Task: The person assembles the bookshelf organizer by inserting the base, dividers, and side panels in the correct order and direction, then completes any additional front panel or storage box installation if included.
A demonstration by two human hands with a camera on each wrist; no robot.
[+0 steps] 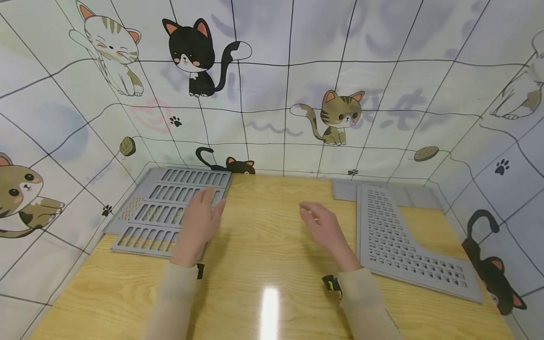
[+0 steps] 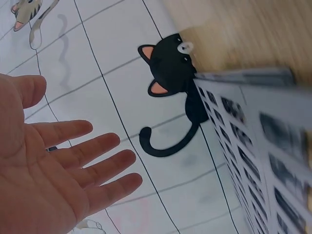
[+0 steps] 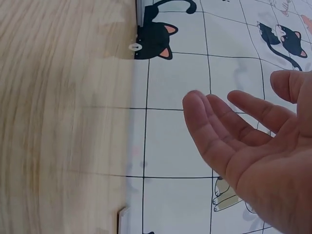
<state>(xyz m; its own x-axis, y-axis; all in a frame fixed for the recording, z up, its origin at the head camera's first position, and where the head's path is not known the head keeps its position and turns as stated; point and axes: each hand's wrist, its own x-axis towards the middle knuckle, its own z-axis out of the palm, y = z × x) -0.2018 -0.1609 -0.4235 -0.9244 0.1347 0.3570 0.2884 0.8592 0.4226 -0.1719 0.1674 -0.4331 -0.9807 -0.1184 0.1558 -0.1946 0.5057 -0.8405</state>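
My left hand is held above the inner edge of a grey slotted panel, fingers extended and thumb apart. In the left wrist view its palm faces the camera with nothing in it. My right hand hovers over the wooden table, left of a grey L-shaped panel full of small holes. Its fingers are loosely bent, and the right wrist view shows no object in the palm. Whether the left hand touches the slotted panel cannot be told from the head view.
Another flat grey panel lies partly beneath the L-shaped one at the back right. The slotted panel seems to overlap another grey piece. Cat-printed walls enclose the wooden table at the back and both sides. Light glares near the front.
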